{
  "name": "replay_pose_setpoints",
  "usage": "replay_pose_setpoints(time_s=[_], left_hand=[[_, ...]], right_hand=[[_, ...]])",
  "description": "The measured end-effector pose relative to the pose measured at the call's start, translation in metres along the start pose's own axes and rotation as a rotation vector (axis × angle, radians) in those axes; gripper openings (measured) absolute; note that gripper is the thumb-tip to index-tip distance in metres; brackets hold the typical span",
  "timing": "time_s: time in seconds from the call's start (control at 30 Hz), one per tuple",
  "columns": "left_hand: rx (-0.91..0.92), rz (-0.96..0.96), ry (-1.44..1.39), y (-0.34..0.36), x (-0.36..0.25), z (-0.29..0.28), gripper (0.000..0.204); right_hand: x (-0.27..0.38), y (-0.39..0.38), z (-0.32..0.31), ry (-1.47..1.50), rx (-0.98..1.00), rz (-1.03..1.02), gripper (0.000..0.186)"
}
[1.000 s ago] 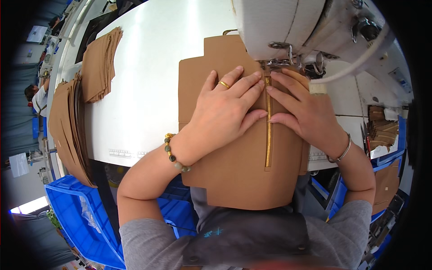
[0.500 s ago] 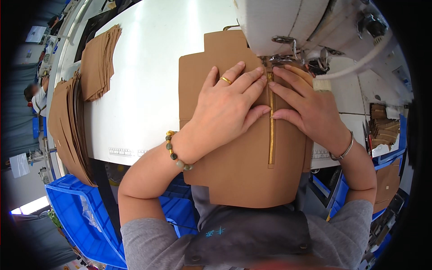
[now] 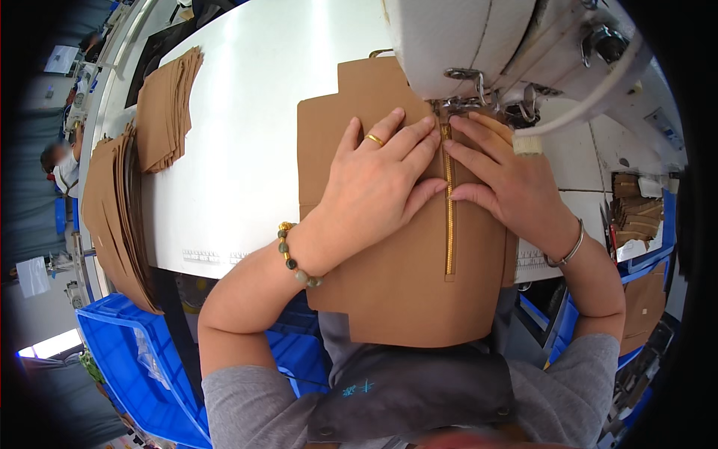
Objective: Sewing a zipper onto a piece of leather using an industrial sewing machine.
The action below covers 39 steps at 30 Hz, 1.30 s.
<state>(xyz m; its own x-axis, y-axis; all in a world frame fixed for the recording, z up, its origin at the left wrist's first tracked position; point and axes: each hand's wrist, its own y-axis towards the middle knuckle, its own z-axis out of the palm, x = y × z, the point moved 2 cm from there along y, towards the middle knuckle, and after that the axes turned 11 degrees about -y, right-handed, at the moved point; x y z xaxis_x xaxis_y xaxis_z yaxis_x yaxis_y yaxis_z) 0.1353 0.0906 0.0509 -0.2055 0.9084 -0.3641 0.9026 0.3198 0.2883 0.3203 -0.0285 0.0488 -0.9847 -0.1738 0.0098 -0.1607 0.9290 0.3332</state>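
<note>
- Left grip (image 3: 374,178), apart, lies flat on the brown panel (image 3: 404,292), left of the gold zipper (image 3: 449,239).
- Right grip (image 3: 517,183), also apart, touches the panel right of the zipper.

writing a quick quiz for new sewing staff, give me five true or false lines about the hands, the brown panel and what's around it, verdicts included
1. The left hand and the right hand both lie on the brown panel. True.
2. The panel's zipper has silver teeth. False: the zipper has gold-coloured teeth.
3. The ring is on the right hand. False: the gold ring is on the left hand.
4. Stacked brown pieces lie to the left of the panel. True.
5. The sewing machine head is at the panel's near end, by the person's body. False: the sewing machine head is at the panel's far end.
</note>
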Motion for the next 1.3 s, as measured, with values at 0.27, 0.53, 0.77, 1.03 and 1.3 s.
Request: replay_pose_setpoints(time_s=[0.27, 0.53, 0.77, 1.03, 1.3], left_hand=[[-0.002, 0.007, 0.012, 0.001, 0.0, 0.0, 0.055], [0.003, 0.012, 0.021, 0.002, 0.0, -0.001, 0.054], [0.012, 0.013, 0.018, 0.001, 0.001, -0.002, 0.055], [0.006, 0.007, 0.013, 0.003, 0.002, -0.001, 0.057], [0.005, 0.013, 0.017, 0.003, 0.002, -0.002, 0.058]], right_hand=[[0.0, 0.0, -0.001, 0.014, -0.001, 0.007, 0.056], [-0.001, 0.0, 0.0, 0.003, -0.007, -0.01, 0.056], [-0.001, -0.001, 0.001, 0.033, -0.007, 0.001, 0.056], [-0.005, 0.006, -0.005, 0.002, -0.057, -0.046, 0.048], [-0.047, 0.01, -0.046, 0.218, -0.377, 0.456, 0.017]])
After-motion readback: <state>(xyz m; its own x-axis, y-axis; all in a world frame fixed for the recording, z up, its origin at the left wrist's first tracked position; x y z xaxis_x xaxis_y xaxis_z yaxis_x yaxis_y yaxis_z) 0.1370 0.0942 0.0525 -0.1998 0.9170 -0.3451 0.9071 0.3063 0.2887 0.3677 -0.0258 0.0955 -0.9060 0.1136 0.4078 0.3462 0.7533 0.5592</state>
